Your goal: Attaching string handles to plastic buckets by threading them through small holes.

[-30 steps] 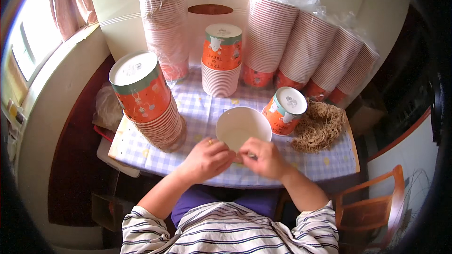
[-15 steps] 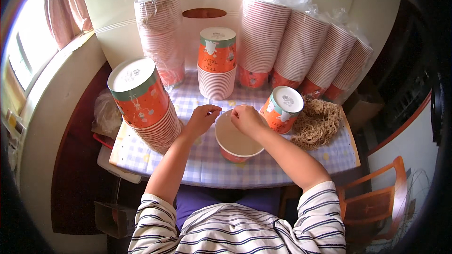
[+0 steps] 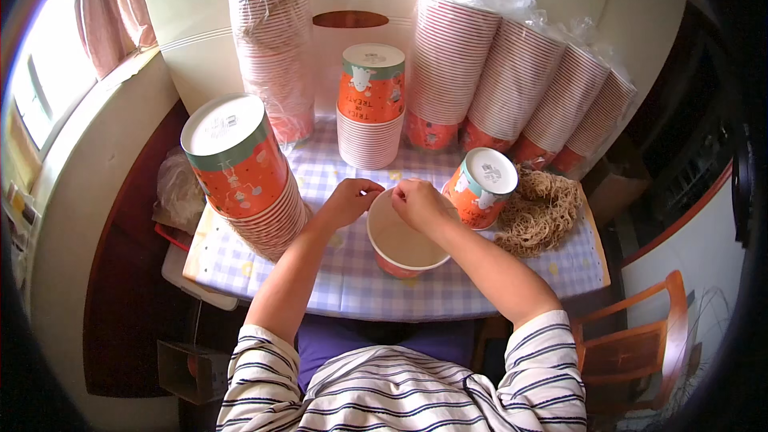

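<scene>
Two hands [image 3: 347,202], seven tall cup stacks [image 3: 371,140]

Paper tub [image 3: 404,242]: round, white inside, white rim, reddish-orange outer wall showing low on the near side. Single, uncovered, mouth up. Can't tell if slightly tilted. Sits about mid-width on the table [image 3: 340,292], nearer the front edge than the back, just in from it. Far rim partly hidden.
</scene>
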Demonstrator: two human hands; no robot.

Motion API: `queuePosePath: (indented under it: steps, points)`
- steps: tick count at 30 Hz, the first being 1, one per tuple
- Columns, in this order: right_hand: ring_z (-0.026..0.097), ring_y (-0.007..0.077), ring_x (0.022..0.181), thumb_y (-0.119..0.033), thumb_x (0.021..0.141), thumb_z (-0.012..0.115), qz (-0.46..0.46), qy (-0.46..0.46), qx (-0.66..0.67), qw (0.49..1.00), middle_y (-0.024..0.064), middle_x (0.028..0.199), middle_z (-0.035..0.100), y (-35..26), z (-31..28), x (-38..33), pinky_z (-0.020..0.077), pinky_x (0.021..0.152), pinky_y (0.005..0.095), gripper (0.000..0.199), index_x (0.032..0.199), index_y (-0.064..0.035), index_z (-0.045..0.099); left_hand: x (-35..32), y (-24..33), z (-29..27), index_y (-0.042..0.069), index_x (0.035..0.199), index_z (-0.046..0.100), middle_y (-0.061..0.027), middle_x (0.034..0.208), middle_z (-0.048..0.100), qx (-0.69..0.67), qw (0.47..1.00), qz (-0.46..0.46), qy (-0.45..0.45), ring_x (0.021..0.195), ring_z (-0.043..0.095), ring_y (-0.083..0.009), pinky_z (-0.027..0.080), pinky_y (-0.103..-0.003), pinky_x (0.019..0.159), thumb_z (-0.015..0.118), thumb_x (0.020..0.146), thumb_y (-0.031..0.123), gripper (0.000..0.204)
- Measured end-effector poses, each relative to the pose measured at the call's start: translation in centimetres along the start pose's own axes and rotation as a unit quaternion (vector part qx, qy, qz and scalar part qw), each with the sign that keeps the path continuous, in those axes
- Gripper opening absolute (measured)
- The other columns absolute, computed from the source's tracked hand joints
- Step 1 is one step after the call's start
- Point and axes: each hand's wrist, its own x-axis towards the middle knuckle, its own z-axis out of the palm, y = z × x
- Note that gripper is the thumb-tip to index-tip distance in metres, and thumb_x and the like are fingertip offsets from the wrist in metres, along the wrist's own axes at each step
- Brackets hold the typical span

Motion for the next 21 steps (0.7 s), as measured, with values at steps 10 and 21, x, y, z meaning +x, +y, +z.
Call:
queuePosePath:
  steps: [10,21]
  points:
    - [0.063,0.0376,0.069,-0.016,0.076,0.057,0.035,0.017,-0.028,0.999,0.0221,0.073,0.063,-0.1,0.5,0.3,0.0513,0.065,0.0464,0.017,0.072,-0.0009,0.065,0.3,-0.6,-0.1,-0.001,0.101,0.066,-0.0038,0.081,0.066,-0.013,0.999,-0.017,-0.025,0.068,0.055,-0.0076,0.046,-0.023,0.060,0.058,0.087,0.015,0.023]
    - [0.064,0.0363,0.071,-0.018,0.075,0.058,0.050,0.007,-0.001,0.999,0.0206,0.073,0.064,-0.2,0.9,0.1,0.0515,0.067,0.0454,0.017,0.073,-0.0029,0.066,0.1,-0.7,-0.2,0.001,0.105,0.064,-0.0039,0.081,0.065,-0.035,0.995,-0.005,-0.089,0.070,0.057,-0.0097,0.047,-0.025,0.062,0.056,0.088,0.017,0.025]
